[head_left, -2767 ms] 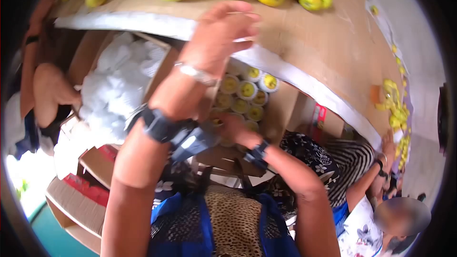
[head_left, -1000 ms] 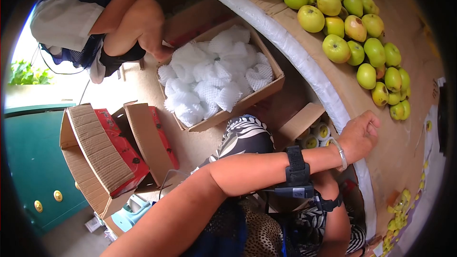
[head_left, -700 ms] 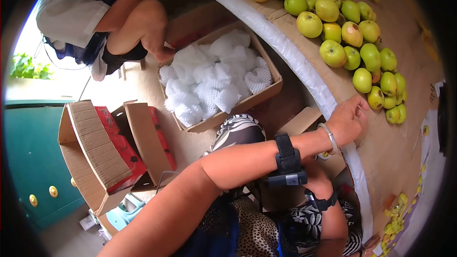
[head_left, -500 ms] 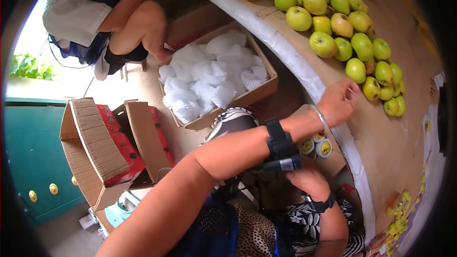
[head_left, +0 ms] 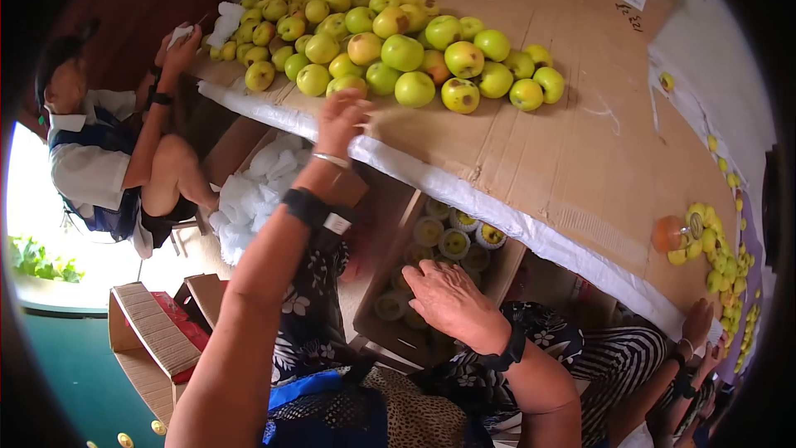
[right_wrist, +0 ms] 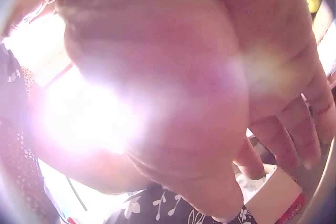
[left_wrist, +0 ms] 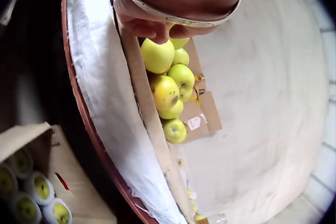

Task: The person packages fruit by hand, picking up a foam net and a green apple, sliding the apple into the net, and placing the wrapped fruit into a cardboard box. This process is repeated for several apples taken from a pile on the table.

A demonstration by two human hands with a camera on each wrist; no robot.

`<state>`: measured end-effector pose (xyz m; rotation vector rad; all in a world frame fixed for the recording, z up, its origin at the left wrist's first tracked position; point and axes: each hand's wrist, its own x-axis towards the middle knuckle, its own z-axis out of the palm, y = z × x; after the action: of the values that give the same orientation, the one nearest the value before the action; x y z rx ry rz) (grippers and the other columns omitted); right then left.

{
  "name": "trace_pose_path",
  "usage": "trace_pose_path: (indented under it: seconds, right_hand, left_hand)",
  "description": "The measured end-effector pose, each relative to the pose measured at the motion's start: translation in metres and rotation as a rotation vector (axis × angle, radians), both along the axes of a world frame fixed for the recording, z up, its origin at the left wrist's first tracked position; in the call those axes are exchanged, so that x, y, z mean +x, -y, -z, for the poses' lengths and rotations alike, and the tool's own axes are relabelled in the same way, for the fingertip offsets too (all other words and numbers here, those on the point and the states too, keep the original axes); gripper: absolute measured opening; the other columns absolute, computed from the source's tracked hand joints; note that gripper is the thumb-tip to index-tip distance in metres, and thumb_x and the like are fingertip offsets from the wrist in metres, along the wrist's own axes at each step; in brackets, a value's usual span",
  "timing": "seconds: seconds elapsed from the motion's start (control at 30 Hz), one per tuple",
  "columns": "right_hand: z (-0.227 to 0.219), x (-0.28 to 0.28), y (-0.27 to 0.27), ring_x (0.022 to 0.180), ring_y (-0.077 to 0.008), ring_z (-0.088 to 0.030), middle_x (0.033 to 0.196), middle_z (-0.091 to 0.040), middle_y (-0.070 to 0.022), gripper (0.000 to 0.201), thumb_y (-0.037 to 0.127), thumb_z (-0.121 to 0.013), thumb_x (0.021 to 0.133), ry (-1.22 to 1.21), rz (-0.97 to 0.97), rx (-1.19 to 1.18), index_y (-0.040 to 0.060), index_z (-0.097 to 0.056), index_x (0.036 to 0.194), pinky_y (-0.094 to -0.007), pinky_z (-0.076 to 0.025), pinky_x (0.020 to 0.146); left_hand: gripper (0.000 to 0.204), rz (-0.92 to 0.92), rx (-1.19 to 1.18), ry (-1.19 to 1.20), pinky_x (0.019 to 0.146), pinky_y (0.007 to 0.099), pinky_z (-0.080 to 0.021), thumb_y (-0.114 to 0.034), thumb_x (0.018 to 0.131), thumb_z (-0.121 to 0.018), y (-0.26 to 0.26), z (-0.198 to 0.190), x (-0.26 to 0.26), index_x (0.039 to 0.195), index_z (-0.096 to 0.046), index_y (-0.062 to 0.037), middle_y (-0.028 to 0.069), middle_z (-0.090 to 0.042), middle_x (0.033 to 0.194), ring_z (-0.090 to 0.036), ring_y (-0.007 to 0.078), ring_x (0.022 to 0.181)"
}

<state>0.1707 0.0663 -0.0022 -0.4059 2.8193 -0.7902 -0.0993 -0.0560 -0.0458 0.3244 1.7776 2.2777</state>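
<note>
My left hand (head_left: 340, 120), with a bangle at its wrist, is over the table's padded edge, beside the front apples of a green-yellow pile (head_left: 401, 53). Its fingers are loosely bent and nothing shows in them. In the left wrist view its fingertips overlap the top of an apple (left_wrist: 157, 56). My right hand (head_left: 456, 303) hovers palm down over an open cardboard box (head_left: 502, 278), fingers extended and holding nothing. Apples in white foam nets (head_left: 454, 244) sit in rows inside that box, partly hidden by the hand. The right wrist view shows mostly the palm, washed out by glare.
White foam nets (head_left: 278, 168) fill a box left of my knees. Flattened-looking red and brown cartons (head_left: 157, 332) stand at lower left. Another person (head_left: 108, 141) sits at left, hands at a white net. More fruit and an orange-coloured jar (head_left: 666, 234) lie at the table's far right.
The head view has swung toward the table. My right hand has come out from beneath the left forearm, over the box. My left hand is now beside the pile's front edge.
</note>
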Motion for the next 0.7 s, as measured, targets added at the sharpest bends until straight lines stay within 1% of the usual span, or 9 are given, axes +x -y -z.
trace_pose_path:
  seconds: [0.17,0.2,0.23,0.3,0.33,0.4,0.5,0.57,0.7]
  right_hand:
    - [-0.002,0.006,-0.013,0.084,-0.0313,-0.054,0.085,-0.050,-0.0145,0.026,0.012,-0.061,0.075,-0.044,0.035,0.009,0.0020,-0.045,0.093,-0.0394,-0.043,0.074]
    - [-0.006,0.005,-0.015,0.084,-0.0315,-0.054,0.085,-0.051,-0.0146,0.025,0.012,-0.061,0.075,-0.054,0.035,-0.028,0.0021,-0.045,0.092,-0.0393,-0.043,0.074]
    - [-0.010,0.006,-0.018,0.083,-0.0317,-0.054,0.084,-0.051,-0.0147,0.025,0.012,-0.061,0.075,-0.060,0.038,-0.064,0.0021,-0.045,0.091,-0.0392,-0.043,0.073]
    - [-0.012,0.009,-0.029,0.083,-0.0325,-0.054,0.084,-0.051,-0.0152,0.025,0.012,-0.061,0.075,-0.064,0.052,-0.106,0.0019,-0.045,0.091,-0.0392,-0.043,0.072]
    - [-0.015,0.011,-0.032,0.082,-0.0330,-0.054,0.084,-0.051,-0.0156,0.025,0.013,-0.061,0.075,-0.071,0.057,-0.115,0.0016,-0.045,0.091,-0.0393,-0.043,0.072]
    - [-0.017,0.013,-0.035,0.082,-0.0339,-0.053,0.084,-0.051,-0.0163,0.026,0.013,-0.061,0.075,-0.066,0.066,-0.135,0.0009,-0.046,0.093,-0.0397,-0.043,0.072]
    - [-0.009,0.022,-0.045,0.086,-0.0352,-0.053,0.088,-0.053,-0.0182,0.036,0.015,-0.060,0.075,-0.002,0.098,-0.140,-0.0013,-0.047,0.104,-0.0403,-0.043,0.075]
    - [0.000,0.023,-0.052,0.089,-0.0352,-0.053,0.092,-0.053,-0.0190,0.039,0.016,-0.060,0.075,0.040,0.116,-0.120,-0.0012,-0.047,0.108,-0.0397,-0.043,0.077]
    - [0.020,0.026,-0.065,0.094,-0.0355,-0.054,0.096,-0.056,-0.0203,0.038,0.017,-0.061,0.075,0.039,0.179,-0.128,-0.0017,-0.049,0.106,-0.0402,-0.043,0.081]
  left_hand:
    - [0.015,-0.215,-0.423,0.210,0.048,0.0252,-0.041,-0.016,0.077,-0.059,0.125,-0.011,-0.026,0.091,-0.058,-0.0111,-0.0004,-0.054,0.072,-0.054,0.0112,0.064]
    - [0.025,-0.098,-0.585,0.111,0.050,0.0245,-0.043,-0.020,0.078,-0.058,0.190,0.036,-0.050,0.099,-0.055,-0.0063,0.0073,-0.061,0.077,-0.055,0.0146,0.062]
    - [0.032,-0.147,-1.192,-0.377,0.058,0.0307,-0.048,-0.026,0.074,-0.064,0.245,0.093,-0.065,0.096,-0.056,-0.0044,0.0124,-0.062,0.078,-0.058,0.0239,0.067]
    - [0.071,-0.231,-1.532,-0.136,0.074,0.0397,-0.048,-0.038,0.059,-0.079,0.278,0.128,-0.013,0.112,-0.046,-0.0060,0.0198,-0.060,0.093,-0.058,0.0339,0.085]
    - [0.077,-0.190,-1.584,-0.104,0.077,0.0394,-0.047,-0.037,0.058,-0.079,0.311,0.175,-0.010,0.119,-0.040,-0.0111,0.0202,-0.058,0.099,-0.058,0.0325,0.088]
    - [0.075,-0.180,-1.416,0.010,0.075,0.0382,-0.047,-0.035,0.062,-0.077,0.296,0.186,0.043,0.122,-0.039,-0.0129,0.0181,-0.059,0.099,-0.059,0.0294,0.087]
    - [0.077,-0.214,-1.229,0.192,0.077,0.0365,-0.047,-0.031,0.066,-0.074,0.227,0.150,0.092,0.128,-0.034,-0.0103,0.0179,-0.060,0.095,-0.059,0.0253,0.088]
    - [0.066,-0.322,-1.126,0.415,0.082,0.0354,-0.046,-0.026,0.069,-0.070,0.232,0.166,0.085,0.125,-0.042,-0.0057,0.0200,-0.061,0.096,-0.060,0.0262,0.091]
    - [0.044,-0.538,-1.237,0.120,0.084,0.0351,-0.044,-0.024,0.075,-0.063,0.234,0.154,0.074,0.107,-0.056,0.0050,0.0224,-0.059,0.104,-0.057,0.0330,0.098]
